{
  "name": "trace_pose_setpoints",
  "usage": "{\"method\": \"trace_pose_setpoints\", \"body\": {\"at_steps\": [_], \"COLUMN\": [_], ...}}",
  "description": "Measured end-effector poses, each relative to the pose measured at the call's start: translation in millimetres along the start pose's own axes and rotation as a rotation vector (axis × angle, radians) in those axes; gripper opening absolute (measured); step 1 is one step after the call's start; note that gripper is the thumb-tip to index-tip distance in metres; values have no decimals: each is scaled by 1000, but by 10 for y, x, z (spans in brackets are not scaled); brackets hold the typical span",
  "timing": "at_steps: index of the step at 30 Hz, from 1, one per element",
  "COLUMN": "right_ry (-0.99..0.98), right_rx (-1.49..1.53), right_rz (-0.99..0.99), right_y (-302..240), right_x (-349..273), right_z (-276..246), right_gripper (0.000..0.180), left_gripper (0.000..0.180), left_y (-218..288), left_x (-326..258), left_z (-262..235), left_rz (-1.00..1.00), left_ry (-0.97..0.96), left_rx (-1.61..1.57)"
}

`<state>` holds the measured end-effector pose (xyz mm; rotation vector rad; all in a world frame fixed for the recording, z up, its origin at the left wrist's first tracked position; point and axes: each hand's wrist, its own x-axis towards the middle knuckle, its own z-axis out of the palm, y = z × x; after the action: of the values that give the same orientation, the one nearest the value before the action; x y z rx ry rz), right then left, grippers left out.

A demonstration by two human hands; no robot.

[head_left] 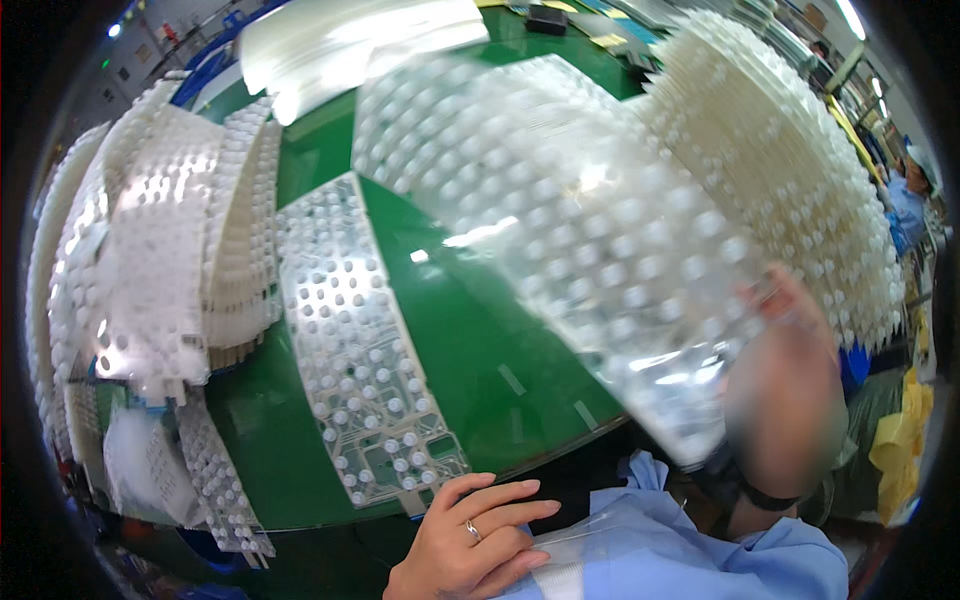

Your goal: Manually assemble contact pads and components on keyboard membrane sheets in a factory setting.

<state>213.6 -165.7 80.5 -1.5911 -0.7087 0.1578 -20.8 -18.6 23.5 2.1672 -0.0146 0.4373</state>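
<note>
My right hand (792,305) is closed on the near right end of a clear flexible sheet dotted with rows of whitish domes (560,205). This dome sheet slants up over the table toward the far middle, blurred at its far end. Left of it, a translucent keyboard membrane (365,345) with round domes and pale traces lies on the green table (455,370). My left hand (465,545), a ring on one finger, is at the table's front edge with its fingers stretched apart. It is beside the membrane's narrow near end and holds nothing.
Tall stacks of similar sheets stand at left (160,220) and at right (790,170). A shiny pile of clear film (360,45) lies at the back, near a small black box (547,19). At the far right is a co-worker in blue (908,200).
</note>
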Motion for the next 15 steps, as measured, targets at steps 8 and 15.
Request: {"method": "trace_pose_setpoints", "body": {"at_steps": [8, 15], "right_ry": [-30, 120], "right_rx": [132, -453], "right_rz": [258, -15], "right_y": [931, 1243], "right_x": [554, 467], "right_z": [-1098, -1164], "right_gripper": [50, 51], "left_gripper": [15, 26], "left_y": [-32, 263], "left_x": [-382, -1484], "left_z": [-147, -1040], "left_rz": [-151, -469], "left_ry": [121, 1261], "left_rx": [-183, 261]}}
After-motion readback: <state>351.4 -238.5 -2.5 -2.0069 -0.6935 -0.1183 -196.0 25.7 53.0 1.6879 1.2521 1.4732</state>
